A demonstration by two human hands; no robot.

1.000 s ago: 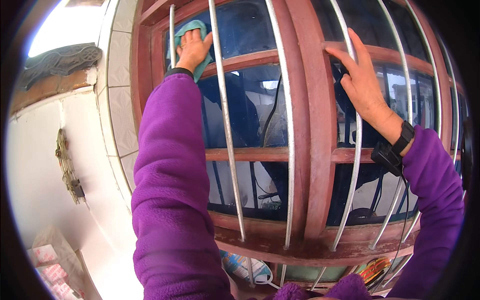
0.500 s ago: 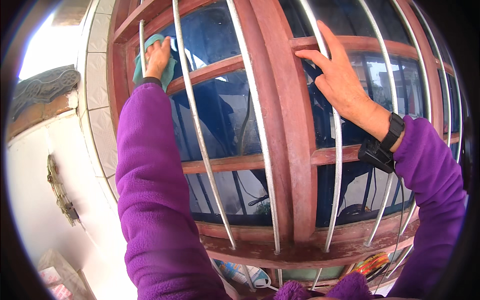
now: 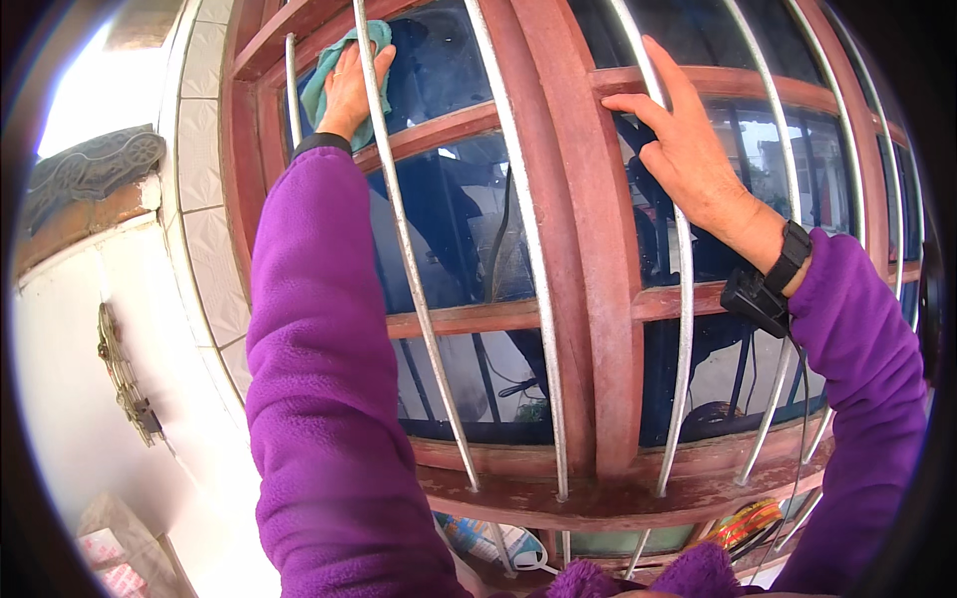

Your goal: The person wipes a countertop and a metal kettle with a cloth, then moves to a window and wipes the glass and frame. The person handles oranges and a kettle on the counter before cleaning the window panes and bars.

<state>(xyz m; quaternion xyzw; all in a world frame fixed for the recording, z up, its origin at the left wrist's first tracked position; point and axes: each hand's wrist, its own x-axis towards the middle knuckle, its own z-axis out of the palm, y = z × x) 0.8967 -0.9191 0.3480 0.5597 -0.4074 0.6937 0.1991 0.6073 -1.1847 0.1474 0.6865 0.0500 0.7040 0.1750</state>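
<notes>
With fingers laid over a teal cloth (image 3: pixel 324 82), my left hand (image 3: pixel 349 95) presses it to the upper-left window pane (image 3: pixel 434 65). That hand reaches in behind a silver metal bar (image 3: pixel 404 214), which crosses in front of its fingers. My right hand (image 3: pixel 693 149) is at another silver bar (image 3: pixel 686 299), its forefinger and thumb spread apart. The fingertips touch or nearly touch the bar and the red wooden window frame (image 3: pixel 588 229); the grip is loose. A black strap with a small black box (image 3: pixel 755 302) sits on my right wrist.
Upright bars stand in front of the dark panes, set into a red sill (image 3: pixel 588 503). A tiled wall edge (image 3: pixel 214 264) borders the window at left. A coil of wire (image 3: pixel 125 374) hangs on the white wall. A bundled bag (image 3: pixel 130 548) lies lower left.
My left hand has slid the teal cloth to the right and slightly up across the pane, from left of the bar to behind it. My right hand keeps its place at its bar.
</notes>
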